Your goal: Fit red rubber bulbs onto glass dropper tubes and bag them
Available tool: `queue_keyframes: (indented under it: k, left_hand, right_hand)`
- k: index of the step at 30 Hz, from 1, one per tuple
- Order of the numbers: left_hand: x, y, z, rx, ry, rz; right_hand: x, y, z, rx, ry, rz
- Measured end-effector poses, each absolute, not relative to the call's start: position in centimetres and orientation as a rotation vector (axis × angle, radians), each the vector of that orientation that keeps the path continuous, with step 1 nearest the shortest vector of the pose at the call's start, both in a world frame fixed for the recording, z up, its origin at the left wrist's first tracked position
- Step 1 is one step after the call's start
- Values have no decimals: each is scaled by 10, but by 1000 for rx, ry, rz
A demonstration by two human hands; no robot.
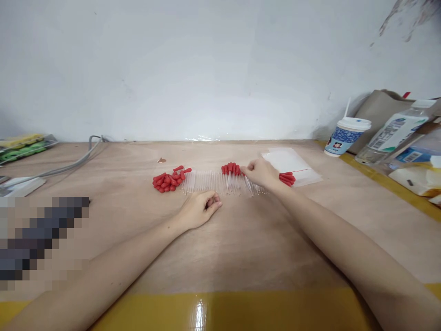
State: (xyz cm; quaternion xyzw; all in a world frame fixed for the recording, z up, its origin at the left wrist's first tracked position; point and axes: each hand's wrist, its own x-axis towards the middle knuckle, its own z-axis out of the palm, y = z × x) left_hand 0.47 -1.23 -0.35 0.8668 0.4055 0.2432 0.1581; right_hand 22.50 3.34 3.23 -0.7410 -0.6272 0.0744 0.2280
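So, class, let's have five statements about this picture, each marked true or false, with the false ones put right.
1. A pile of red, rounded bulbs lies left of the row of slim, clear tubes. True.
2. Every tube wears a red bulb. False: many in the row are bare.
3. The left hand is on the bulb pile. False: it is on the near side of the tubes.
4. The blue-patterned cup with a white lid stands left of the clear plastic bottle. True.
5. The right hand holds the cup. False: it is beside a cluster of red-bulbed tubes.
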Motion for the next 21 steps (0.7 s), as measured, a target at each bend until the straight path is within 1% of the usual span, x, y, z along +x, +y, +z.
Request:
queue_keyframes:
  k: [4, 7, 10, 15, 21]
  left_hand:
    - [5, -12, -4, 2479, 1158, 699]
    - [5, -11, -5, 2478, 1155, 707]
    - [5, -11, -6, 2476, 1141, 733]
    - [4, -11, -5, 2475, 1142, 738]
    - [6, -12, -8, 2510, 1143, 731]
  right_hand:
    - [250, 34, 35, -2055, -1720, 255]
    - [248, 29, 31, -2004, -1785, 281]
    - [234, 21, 27, -1987, -1887, 189]
    - [213, 11, 28, -2079, -2015, -33]
    - [202, 10, 25, -2144, -2031, -33]
